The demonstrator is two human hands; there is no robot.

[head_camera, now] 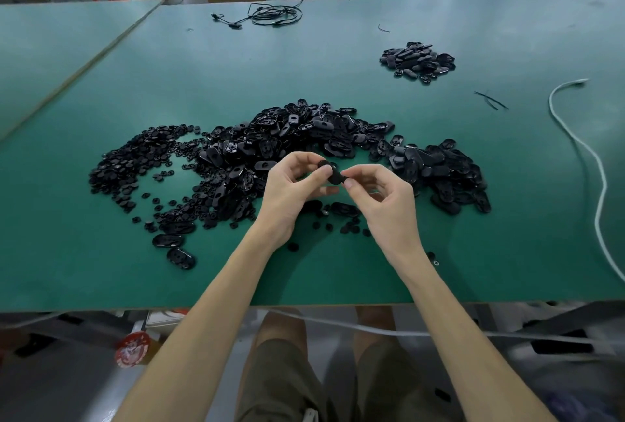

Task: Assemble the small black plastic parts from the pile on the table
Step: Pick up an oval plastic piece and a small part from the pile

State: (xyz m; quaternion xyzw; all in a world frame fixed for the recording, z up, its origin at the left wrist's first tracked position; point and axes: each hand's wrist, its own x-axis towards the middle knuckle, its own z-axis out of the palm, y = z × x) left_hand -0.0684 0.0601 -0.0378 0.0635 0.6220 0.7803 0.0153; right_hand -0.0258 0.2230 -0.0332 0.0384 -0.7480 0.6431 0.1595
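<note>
Currently pinching one small black part [333, 175] from both sides: left hand [291, 191] curled on it with thumb and forefinger, right hand [382, 198] nipping its other end with the fingertips, remaining fingers loosely bent. Held in the air just above the bench [101, 269], near the middle of its front edge.

Probably light, stiff moulded plastic with a smooth, slightly slick skin. Likely to want a firm press to snap together rather than any strength to lift. Best taken by the rim or long edges, leaving the inner face free for the mating piece. Too small and dark to tell whether two pieces are already joined.

Directly below the hands, a few loose parts [345, 209] lying on the bench. Beyond them, across the middle, the big pile [304, 137] of oval shells, with small round pieces [135, 164] spread toward the left edge. Well apart, toward the far right corner, a smaller pile [417, 61]. Along the right edge, a white cord [575, 151]; by the far edge, a coiled black cable [274, 14]. Main hazard, at a guess: sweeping strays off the front edge with a wrist.
</note>
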